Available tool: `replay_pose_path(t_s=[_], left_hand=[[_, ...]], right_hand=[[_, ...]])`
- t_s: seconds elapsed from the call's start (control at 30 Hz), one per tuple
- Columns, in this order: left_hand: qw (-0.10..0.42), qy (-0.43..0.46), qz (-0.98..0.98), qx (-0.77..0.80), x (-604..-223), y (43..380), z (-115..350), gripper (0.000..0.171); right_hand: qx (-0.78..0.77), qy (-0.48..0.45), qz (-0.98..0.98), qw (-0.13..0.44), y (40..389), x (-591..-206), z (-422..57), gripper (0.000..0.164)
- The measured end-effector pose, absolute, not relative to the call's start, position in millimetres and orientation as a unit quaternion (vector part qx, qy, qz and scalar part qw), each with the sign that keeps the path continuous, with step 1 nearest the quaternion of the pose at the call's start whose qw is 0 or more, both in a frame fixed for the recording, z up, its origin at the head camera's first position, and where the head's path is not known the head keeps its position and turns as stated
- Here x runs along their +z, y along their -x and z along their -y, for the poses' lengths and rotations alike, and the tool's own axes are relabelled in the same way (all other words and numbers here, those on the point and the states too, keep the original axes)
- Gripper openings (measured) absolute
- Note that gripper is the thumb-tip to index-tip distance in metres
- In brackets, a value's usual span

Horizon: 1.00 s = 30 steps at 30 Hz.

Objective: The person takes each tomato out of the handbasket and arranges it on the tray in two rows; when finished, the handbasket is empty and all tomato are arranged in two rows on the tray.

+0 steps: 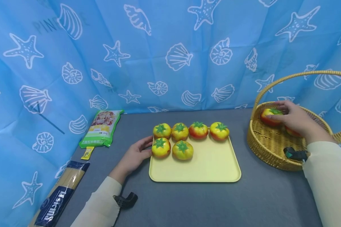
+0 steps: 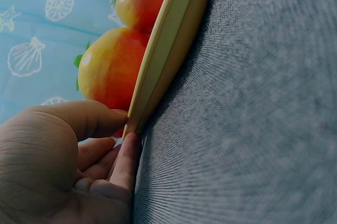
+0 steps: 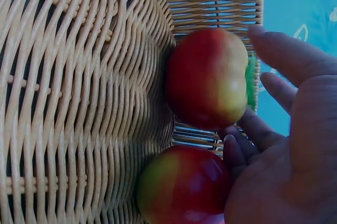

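On a pale yellow tray (image 1: 210,170) sit several yellow-and-red tomatoes (image 1: 182,150) with green leafy tops, grouped along its back and left. My left hand (image 1: 134,157) pinches the tray's left rim, the thumb above and a finger below, as the left wrist view shows. Inside the wicker basket (image 1: 261,151) my right hand (image 1: 296,118) is around a red-and-yellow tomato (image 3: 208,79). Its fingers are spread and loosely bent, with fingertips at the tomato's side. A second tomato (image 3: 181,184) lies beside it, mostly hidden by the hand in the head view.
At the left lie a green-and-white food bag (image 1: 102,127), a small yellow packet (image 1: 87,153) and a pack of noodles (image 1: 61,195). The basket's tall handle (image 1: 298,74) arches over it. A blue shell-patterned curtain (image 1: 159,56) hangs behind the grey table (image 1: 187,205).
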<state>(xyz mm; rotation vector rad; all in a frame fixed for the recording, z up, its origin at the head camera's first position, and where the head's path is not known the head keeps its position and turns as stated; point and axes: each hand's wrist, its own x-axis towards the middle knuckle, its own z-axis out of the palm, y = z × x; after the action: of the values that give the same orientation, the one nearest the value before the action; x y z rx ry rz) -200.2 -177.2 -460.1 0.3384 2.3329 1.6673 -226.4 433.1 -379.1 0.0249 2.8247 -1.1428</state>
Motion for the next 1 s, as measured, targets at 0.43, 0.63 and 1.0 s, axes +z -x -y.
replay_pose_path(t_s=[0.43, 0.63, 1.0], left_hand=[[0.130, -0.123, -0.797, 0.577, -459.4, 201.8, 178.0, 0.070], [0.129, -0.124, -0.798, 0.575, -459.4, 202.1, 178.0, 0.070], [0.129, -0.125, -0.802, 0.570, -460.8, 201.5, 178.3, 0.070]], right_hand=[[-0.324, 0.030, -0.942, 0.078, 228.5, -383.2, -430.9, 0.077], [-0.303, 0.040, -0.948, 0.086, 228.7, -382.8, -429.7, 0.080], [-0.337, 0.024, -0.939, 0.068, 226.1, -381.3, -430.7, 0.083]])
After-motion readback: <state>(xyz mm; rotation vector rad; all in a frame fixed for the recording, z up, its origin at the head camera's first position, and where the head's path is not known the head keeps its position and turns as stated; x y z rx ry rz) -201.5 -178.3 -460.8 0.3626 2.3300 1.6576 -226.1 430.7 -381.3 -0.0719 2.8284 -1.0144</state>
